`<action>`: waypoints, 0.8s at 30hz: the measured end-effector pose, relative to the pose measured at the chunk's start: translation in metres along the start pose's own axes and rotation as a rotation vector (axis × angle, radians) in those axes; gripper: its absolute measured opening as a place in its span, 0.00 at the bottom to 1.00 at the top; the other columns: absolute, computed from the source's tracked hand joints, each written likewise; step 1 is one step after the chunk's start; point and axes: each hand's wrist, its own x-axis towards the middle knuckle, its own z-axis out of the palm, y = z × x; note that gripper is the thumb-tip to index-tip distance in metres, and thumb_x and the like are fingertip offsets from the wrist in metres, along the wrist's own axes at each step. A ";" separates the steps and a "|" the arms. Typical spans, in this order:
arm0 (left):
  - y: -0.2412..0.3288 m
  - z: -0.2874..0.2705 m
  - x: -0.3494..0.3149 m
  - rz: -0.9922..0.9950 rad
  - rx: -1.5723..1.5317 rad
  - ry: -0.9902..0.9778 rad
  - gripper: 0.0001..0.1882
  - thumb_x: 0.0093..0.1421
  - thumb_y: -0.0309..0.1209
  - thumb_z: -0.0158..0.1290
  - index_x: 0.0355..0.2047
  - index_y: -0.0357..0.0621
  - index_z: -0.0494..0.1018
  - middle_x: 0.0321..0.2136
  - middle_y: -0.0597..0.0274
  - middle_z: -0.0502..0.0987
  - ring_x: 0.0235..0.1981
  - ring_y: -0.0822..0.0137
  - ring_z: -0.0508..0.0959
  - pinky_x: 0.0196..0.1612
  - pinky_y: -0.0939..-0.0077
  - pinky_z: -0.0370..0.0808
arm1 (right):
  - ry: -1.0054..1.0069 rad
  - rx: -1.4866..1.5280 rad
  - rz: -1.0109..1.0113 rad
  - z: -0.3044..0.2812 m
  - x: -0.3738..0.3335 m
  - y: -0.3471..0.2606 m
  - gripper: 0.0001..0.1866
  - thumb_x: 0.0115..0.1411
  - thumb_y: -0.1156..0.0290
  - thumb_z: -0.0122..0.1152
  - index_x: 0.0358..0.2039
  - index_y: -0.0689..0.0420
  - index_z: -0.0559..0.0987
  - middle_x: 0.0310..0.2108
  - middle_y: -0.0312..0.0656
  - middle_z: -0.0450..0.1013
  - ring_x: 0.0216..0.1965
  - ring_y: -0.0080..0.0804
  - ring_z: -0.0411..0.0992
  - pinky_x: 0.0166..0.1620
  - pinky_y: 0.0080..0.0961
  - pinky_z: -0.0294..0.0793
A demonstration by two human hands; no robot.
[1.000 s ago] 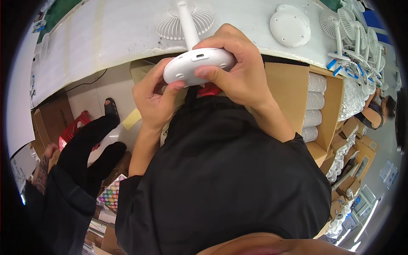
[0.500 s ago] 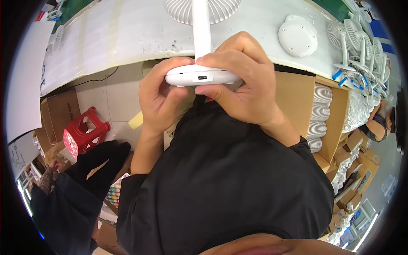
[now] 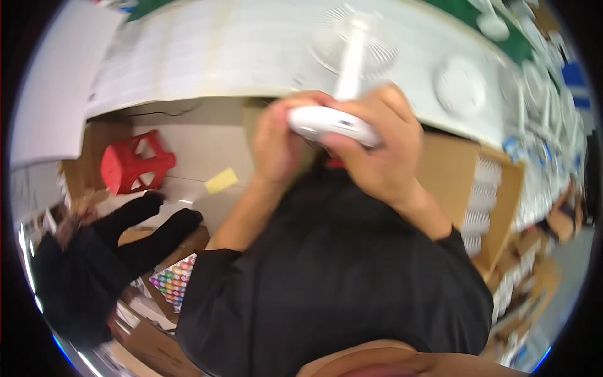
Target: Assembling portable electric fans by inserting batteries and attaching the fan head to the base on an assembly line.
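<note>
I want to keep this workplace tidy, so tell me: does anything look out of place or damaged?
A yellow sheet lies alone on the floor near the red stool; it may have been dropped. The white fan held by the left hand and right hand shows no clear damage, but blur hides fine details.

white caged fan (image 3: 352, 68), tilted, base (image 3: 328, 122) nearest
</note>
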 end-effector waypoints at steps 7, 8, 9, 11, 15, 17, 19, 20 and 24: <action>-0.005 0.022 0.020 -0.015 0.014 0.355 0.19 0.69 0.36 0.37 0.24 0.40 0.70 0.27 0.60 0.71 0.30 0.70 0.66 0.39 0.79 0.64 | 0.090 0.044 0.042 0.016 -0.005 0.013 0.15 0.53 0.72 0.64 0.42 0.60 0.78 0.36 0.42 0.68 0.35 0.34 0.65 0.41 0.25 0.66; -0.008 0.023 0.022 0.014 0.100 0.449 0.18 0.66 0.34 0.38 0.21 0.41 0.68 0.24 0.62 0.69 0.29 0.71 0.65 0.36 0.80 0.63 | 0.095 0.056 0.056 0.018 -0.007 0.015 0.15 0.53 0.73 0.64 0.43 0.58 0.78 0.37 0.42 0.68 0.37 0.34 0.65 0.42 0.25 0.67; -0.009 0.020 0.027 0.086 0.160 0.473 0.17 0.65 0.33 0.38 0.20 0.41 0.67 0.23 0.62 0.68 0.28 0.72 0.64 0.35 0.80 0.62 | 0.101 0.051 0.039 0.020 -0.009 0.016 0.15 0.53 0.73 0.64 0.43 0.58 0.78 0.37 0.42 0.68 0.37 0.34 0.65 0.42 0.25 0.67; -0.005 0.019 0.035 0.157 0.214 0.471 0.16 0.63 0.31 0.38 0.19 0.42 0.65 0.22 0.63 0.67 0.28 0.73 0.63 0.34 0.80 0.62 | 0.066 0.144 0.103 0.023 -0.013 0.018 0.16 0.55 0.73 0.62 0.45 0.58 0.77 0.39 0.43 0.67 0.41 0.35 0.65 0.44 0.25 0.67; 0.026 0.022 0.039 0.372 0.412 0.496 0.17 0.66 0.32 0.38 0.20 0.43 0.66 0.17 0.64 0.66 0.21 0.72 0.63 0.29 0.80 0.64 | -0.095 0.417 0.317 0.009 -0.013 0.002 0.19 0.62 0.74 0.53 0.55 0.57 0.72 0.51 0.46 0.65 0.51 0.35 0.62 0.51 0.25 0.66; 0.044 0.030 0.042 0.569 0.506 0.358 0.16 0.67 0.32 0.38 0.23 0.42 0.68 0.17 0.63 0.69 0.18 0.71 0.64 0.26 0.80 0.65 | -0.184 0.626 0.477 0.001 -0.001 -0.012 0.22 0.65 0.73 0.49 0.59 0.59 0.68 0.56 0.46 0.63 0.54 0.34 0.62 0.55 0.25 0.63; 0.060 0.028 0.043 0.808 0.571 0.143 0.15 0.68 0.32 0.39 0.26 0.41 0.70 0.18 0.61 0.72 0.17 0.72 0.64 0.24 0.81 0.64 | -0.364 0.802 0.564 -0.014 0.011 -0.036 0.26 0.68 0.71 0.45 0.66 0.60 0.61 0.63 0.45 0.60 0.57 0.33 0.62 0.59 0.23 0.59; 0.070 0.040 0.040 0.821 0.465 0.024 0.15 0.70 0.33 0.37 0.29 0.41 0.69 0.15 0.62 0.71 0.16 0.73 0.64 0.23 0.83 0.63 | -0.445 0.746 0.517 -0.019 0.020 -0.045 0.28 0.68 0.71 0.44 0.68 0.61 0.57 0.64 0.45 0.60 0.58 0.32 0.62 0.59 0.21 0.59; 0.078 0.052 0.060 0.919 0.342 -0.196 0.15 0.72 0.37 0.35 0.34 0.41 0.65 0.12 0.63 0.69 0.13 0.73 0.63 0.21 0.83 0.61 | -0.461 0.831 0.489 -0.021 0.028 -0.038 0.31 0.67 0.72 0.49 0.69 0.60 0.56 0.63 0.46 0.61 0.59 0.32 0.62 0.61 0.24 0.58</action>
